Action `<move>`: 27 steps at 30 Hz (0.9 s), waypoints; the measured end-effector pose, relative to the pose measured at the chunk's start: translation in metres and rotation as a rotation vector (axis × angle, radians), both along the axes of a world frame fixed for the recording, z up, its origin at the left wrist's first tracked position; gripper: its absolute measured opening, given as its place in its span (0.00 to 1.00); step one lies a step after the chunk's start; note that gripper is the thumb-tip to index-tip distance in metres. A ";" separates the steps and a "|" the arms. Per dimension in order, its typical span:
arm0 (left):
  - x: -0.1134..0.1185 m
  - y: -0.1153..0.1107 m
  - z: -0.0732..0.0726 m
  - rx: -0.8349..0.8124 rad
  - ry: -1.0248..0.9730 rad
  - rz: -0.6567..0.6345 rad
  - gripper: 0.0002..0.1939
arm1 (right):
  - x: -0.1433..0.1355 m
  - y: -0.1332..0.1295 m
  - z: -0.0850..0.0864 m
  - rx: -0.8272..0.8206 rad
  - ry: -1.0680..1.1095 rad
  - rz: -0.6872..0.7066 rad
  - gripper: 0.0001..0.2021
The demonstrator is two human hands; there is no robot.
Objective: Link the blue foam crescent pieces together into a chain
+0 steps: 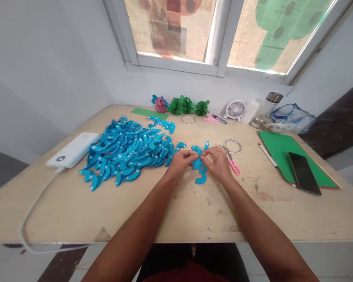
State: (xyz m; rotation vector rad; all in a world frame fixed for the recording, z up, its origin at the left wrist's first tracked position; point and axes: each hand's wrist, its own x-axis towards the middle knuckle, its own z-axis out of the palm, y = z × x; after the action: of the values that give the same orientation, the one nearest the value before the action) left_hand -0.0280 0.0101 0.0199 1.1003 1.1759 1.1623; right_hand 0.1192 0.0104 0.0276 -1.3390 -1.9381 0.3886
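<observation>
Both hands meet over the middle of the table. My left hand (181, 163) pinches one side of a small blue paper piece (197, 163), and my right hand (216, 161) pinches it from the other side, the fingertips almost touching. A curved blue piece (201, 177) lies just below them, and more blue shapes show behind the fingers. Left of my hands spreads a big heap of blue curved paper pieces (135, 147), many with small white patches. Pink-handled scissors (234, 166) lie beside my right hand, partly over a roll of tape.
A white power bank (74, 149) with a cable is at the left. Green and pink paper figures (186, 105), a small fan (235, 109) and a bottle (266, 110) stand along the back. Tape rolls (232, 146), green sheets (282, 149) and a phone (304, 173) lie right.
</observation>
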 end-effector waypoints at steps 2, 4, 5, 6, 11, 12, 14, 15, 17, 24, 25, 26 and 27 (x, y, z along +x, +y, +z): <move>0.000 0.000 0.001 -0.003 0.002 -0.006 0.08 | 0.000 0.001 0.000 -0.016 0.029 -0.004 0.03; 0.000 -0.001 0.003 -0.012 0.014 -0.011 0.06 | 0.000 0.001 0.000 -0.022 0.041 -0.010 0.03; 0.000 -0.002 0.003 -0.016 0.020 -0.008 0.06 | 0.000 0.001 0.000 -0.024 0.043 -0.013 0.03; 0.001 -0.002 0.003 -0.019 0.023 -0.005 0.05 | 0.000 0.001 0.000 -0.025 0.042 -0.015 0.02; 0.003 -0.002 -0.001 0.001 0.018 0.020 0.06 | 0.000 0.001 -0.001 -0.028 0.044 -0.018 0.03; 0.004 -0.002 -0.002 0.010 0.022 0.029 0.06 | 0.000 0.001 -0.001 -0.028 0.045 -0.020 0.03; 0.004 -0.002 -0.002 0.026 0.039 0.047 0.05 | 0.000 0.002 -0.001 -0.028 0.058 -0.017 0.03; 0.004 -0.002 -0.002 0.032 0.049 0.058 0.05 | 0.000 0.002 -0.002 -0.029 0.072 -0.012 0.04; 0.004 -0.001 -0.001 0.039 0.067 0.082 0.04 | 0.000 0.002 -0.002 -0.037 0.102 0.007 0.06; 0.003 -0.002 0.005 0.031 0.096 0.095 0.04 | 0.001 0.003 -0.003 -0.048 0.133 0.020 0.07; 0.003 -0.003 0.005 0.030 0.100 0.094 0.04 | 0.001 0.003 -0.003 -0.046 0.131 0.019 0.07; 0.003 -0.003 0.006 0.029 0.103 0.093 0.04 | 0.001 0.003 -0.003 -0.046 0.131 0.018 0.07; 0.003 -0.003 0.006 0.027 0.105 0.094 0.04 | 0.001 0.003 -0.003 -0.048 0.132 0.018 0.07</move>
State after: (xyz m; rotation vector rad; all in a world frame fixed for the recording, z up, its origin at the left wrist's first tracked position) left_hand -0.0250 0.0073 0.0263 1.1489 1.3079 1.2076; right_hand 0.1204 0.0135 0.0241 -1.2939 -1.8430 0.5222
